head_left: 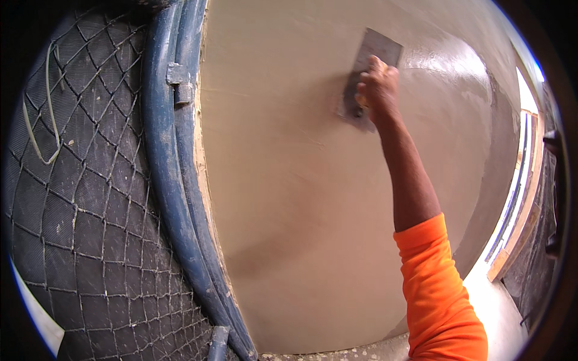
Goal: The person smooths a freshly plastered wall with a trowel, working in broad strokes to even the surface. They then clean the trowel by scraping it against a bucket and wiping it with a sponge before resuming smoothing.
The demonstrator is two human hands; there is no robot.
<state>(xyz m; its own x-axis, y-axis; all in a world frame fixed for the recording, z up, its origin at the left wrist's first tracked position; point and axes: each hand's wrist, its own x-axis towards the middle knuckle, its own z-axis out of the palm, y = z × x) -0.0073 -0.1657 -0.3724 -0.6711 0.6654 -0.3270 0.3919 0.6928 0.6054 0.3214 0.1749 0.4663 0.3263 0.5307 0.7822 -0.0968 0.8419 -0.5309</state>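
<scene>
My right hand (379, 89) is closed round the handle of a plastering trowel (383, 47), a flat grey rectangular metal blade. The blade lies against the plastered wall (289, 198), tilted so its long side runs from upper right to lower left. Smooth beige-grey plaster covers the wall, with a wet, shiny patch (448, 60) to the right of the trowel. My right arm, in an orange sleeve, reaches up from the lower right. My left hand is out of the picture.
Blue metal pipes (161, 150) with a hinge-like bracket (179, 75) run down the wall's left edge. Beyond them is a wire mesh (90, 210) over dark sheeting, with a pale cord (57, 135) hanging there. A bright opening with a wooden strip (522, 210) stands at the far right.
</scene>
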